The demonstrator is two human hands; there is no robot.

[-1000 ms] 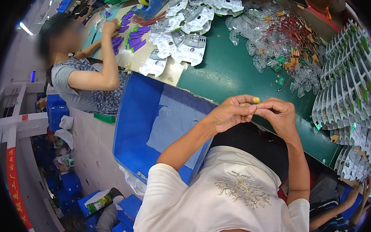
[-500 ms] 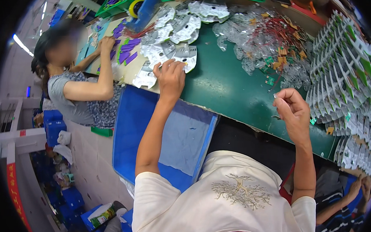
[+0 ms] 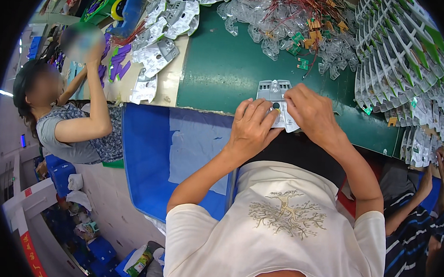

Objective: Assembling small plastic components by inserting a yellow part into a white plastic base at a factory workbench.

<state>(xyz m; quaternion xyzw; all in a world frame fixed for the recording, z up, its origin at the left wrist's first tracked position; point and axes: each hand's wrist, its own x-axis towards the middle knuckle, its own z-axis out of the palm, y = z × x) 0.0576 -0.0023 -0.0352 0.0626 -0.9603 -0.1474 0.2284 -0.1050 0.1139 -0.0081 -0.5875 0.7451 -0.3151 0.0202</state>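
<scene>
- Left hand [image 3: 255,122] and right hand [image 3: 313,113] have come together on one grey panel [image 3: 274,95], at the near edge of the counter [image 3: 226,63].
- Left fingers grip its eight o'clock side; right fingers bunch at three o'clock, pinch unclear.
- Open counter: ten o'clock.
- One large blue bin [image 3: 146,154]: eight o'clock.

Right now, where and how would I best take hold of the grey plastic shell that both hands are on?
Probably by the far end of the grey plastic shell, the one with dark slots, coming from the far side of the green table. That end sticks out beyond the left hand and right hand, which cover parts of its sides, so its edge looks freest to pinch.
</scene>
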